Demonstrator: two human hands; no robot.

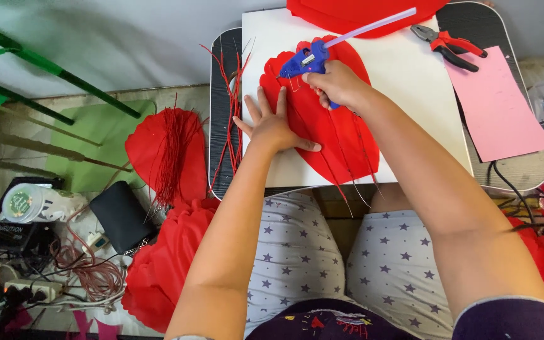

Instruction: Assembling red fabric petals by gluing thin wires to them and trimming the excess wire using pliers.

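My right hand point(341, 85) grips a blue glue gun point(306, 60) with a pale glue stick jutting out of its back; the nozzle points left and down at a red petal-shaped paper point(341, 135). That petal lies on a white board point(410, 82) over a small lap table. My left hand point(272, 123) rests flat with spread fingers on the petal's left edge, holding it down. Thin red wires point(231, 107) lie just left of that hand, on the table's dark edge.
Red-handled pliers point(451, 47) and a pink paper sheet point(495, 107) sit on the table's right side. More red paper point(360, 12) lies at the far edge. On the floor to the left are red petals point(165, 151), green paper stems point(51, 66), cables and a power strip.
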